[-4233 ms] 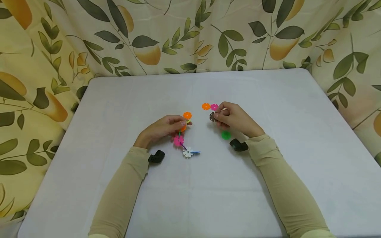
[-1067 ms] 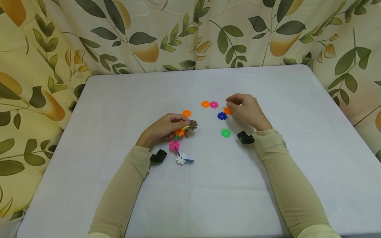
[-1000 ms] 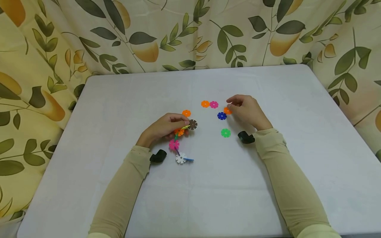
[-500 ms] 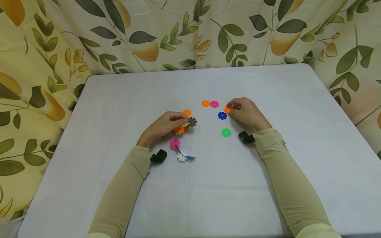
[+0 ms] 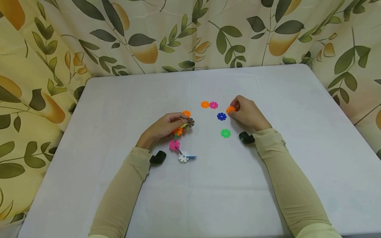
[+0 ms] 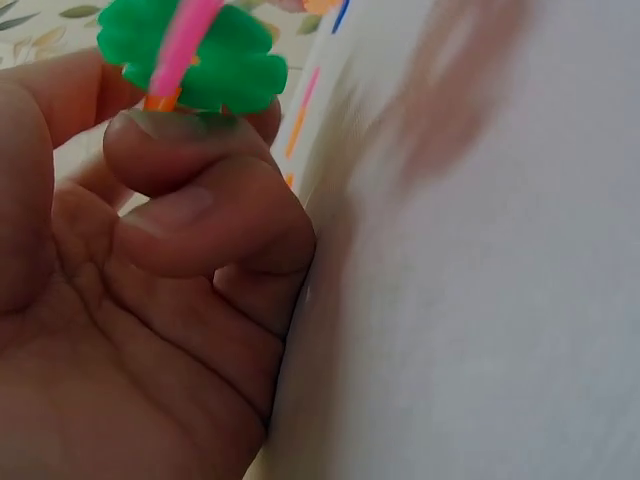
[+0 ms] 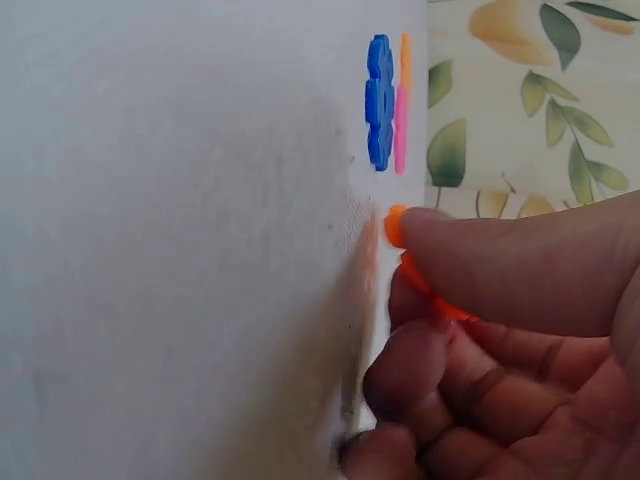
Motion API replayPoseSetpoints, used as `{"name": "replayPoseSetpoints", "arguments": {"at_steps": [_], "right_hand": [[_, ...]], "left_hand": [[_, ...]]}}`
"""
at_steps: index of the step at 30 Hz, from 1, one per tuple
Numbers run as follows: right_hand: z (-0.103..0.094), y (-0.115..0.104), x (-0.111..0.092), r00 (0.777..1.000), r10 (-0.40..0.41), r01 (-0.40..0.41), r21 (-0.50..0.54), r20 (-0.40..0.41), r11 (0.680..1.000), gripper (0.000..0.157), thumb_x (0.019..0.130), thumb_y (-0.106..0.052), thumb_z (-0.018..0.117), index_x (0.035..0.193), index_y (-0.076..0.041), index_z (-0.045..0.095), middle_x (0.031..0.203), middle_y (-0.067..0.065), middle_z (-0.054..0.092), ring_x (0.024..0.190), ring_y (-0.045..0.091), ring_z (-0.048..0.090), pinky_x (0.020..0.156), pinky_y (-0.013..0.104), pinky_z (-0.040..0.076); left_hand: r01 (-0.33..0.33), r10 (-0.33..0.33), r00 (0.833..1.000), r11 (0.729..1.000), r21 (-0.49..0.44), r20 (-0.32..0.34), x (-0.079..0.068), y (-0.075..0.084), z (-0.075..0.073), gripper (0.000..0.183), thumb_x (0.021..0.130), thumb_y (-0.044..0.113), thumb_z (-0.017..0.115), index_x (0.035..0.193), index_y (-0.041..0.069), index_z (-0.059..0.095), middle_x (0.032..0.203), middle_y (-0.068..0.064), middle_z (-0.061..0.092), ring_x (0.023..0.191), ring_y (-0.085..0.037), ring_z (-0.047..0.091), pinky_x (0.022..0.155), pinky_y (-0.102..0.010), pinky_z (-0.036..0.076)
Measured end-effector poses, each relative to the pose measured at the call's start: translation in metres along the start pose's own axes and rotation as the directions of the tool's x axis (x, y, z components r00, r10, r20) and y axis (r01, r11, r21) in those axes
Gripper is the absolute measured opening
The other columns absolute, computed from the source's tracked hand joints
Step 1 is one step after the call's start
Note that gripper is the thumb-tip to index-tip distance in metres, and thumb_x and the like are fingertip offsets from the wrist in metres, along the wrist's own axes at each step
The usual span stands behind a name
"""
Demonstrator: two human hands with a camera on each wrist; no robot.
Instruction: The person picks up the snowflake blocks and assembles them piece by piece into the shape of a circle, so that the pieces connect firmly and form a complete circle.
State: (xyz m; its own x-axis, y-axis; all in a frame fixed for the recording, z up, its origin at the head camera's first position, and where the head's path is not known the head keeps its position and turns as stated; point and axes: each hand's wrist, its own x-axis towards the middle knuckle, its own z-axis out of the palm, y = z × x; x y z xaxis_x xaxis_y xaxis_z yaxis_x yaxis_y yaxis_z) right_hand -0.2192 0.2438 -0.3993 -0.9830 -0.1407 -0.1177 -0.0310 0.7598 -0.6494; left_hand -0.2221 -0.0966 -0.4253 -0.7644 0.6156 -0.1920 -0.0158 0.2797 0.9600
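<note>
We've got our right hand (image 5: 247,114) pinching an orange snowflake disc (image 5: 230,110), left hand (image 5: 162,129) gripping the linked disc chain (image 5: 178,138).

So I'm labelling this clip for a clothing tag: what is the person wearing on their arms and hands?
Both arms wear long beige sleeves reaching the wrists. The left hand and right hand are bare, with no gloves or rings visible. A small black device sits at each wrist: left wrist device, right wrist device.
</note>
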Motion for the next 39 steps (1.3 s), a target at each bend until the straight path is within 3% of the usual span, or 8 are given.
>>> {"name": "replayPoseSetpoints", "arguments": {"at_steps": [8,16,28,33,39], "right_hand": [[0.007,-0.009,-0.004,0.991,-0.110,0.114,0.044,-0.070,0.993,0.009,0.101,-0.005,0.070,0.105,0.002,0.072,0.094,0.015,0.066,0.091,0.031,0.055,0.078,0.036,0.046],[0.012,-0.018,-0.006,0.996,-0.080,0.086,0.149,-0.046,0.985,0.009,0.101,-0.008,0.073,0.106,-0.002,0.077,0.090,0.013,0.073,0.073,0.029,0.067,0.068,0.026,0.051],[0.034,-0.037,-0.006,0.971,-0.239,0.234,0.114,0.029,0.966,0.013,0.100,-0.004,0.075,0.111,0.001,0.080,0.101,0.012,0.075,0.094,0.028,0.064,0.085,0.034,0.054],[0.041,-0.047,-0.007,0.939,-0.341,0.333,0.124,0.041,0.935,0.012,0.097,0.000,0.078,0.108,0.001,0.081,0.100,0.010,0.077,0.090,0.025,0.066,0.081,0.029,0.055],[0.048,-0.056,-0.009,0.890,-0.454,0.445,0.141,0.040,0.884,0.009,0.096,0.001,0.079,0.105,0.000,0.082,0.098,0.006,0.078,0.087,0.022,0.067,0.080,0.030,0.056]], "left_hand": [[0.030,-0.030,1.000,0.998,-0.057,-0.003,-0.002,-0.004,-0.002,0.023,0.110,0.030,0.062,0.117,0.011,0.073,0.089,-0.006,0.054,0.058,-0.020,0.042,0.051,-0.025,0.036],[-0.012,0.015,1.000,0.994,-0.104,0.025,-0.001,-0.005,-0.002,0.023,0.112,0.019,0.056,0.115,-0.001,0.068,0.095,-0.011,0.056,0.054,-0.022,0.056,0.052,-0.030,0.053],[-0.044,0.047,0.998,0.997,-0.061,0.048,0.002,-0.004,0.001,0.024,0.112,0.018,0.057,0.115,-0.003,0.068,0.096,-0.010,0.059,0.063,-0.022,0.055,0.055,-0.032,0.056],[-0.052,0.054,0.998,0.998,-0.043,0.043,0.003,-0.003,0.002,0.025,0.112,0.020,0.057,0.115,-0.002,0.069,0.093,-0.010,0.060,0.064,-0.022,0.055,0.055,-0.031,0.055],[-0.058,0.060,0.997,0.998,-0.033,0.043,0.002,-0.002,0.001,0.026,0.112,0.021,0.057,0.113,-0.002,0.069,0.091,-0.011,0.061,0.064,-0.023,0.056,0.055,-0.031,0.055]]}}
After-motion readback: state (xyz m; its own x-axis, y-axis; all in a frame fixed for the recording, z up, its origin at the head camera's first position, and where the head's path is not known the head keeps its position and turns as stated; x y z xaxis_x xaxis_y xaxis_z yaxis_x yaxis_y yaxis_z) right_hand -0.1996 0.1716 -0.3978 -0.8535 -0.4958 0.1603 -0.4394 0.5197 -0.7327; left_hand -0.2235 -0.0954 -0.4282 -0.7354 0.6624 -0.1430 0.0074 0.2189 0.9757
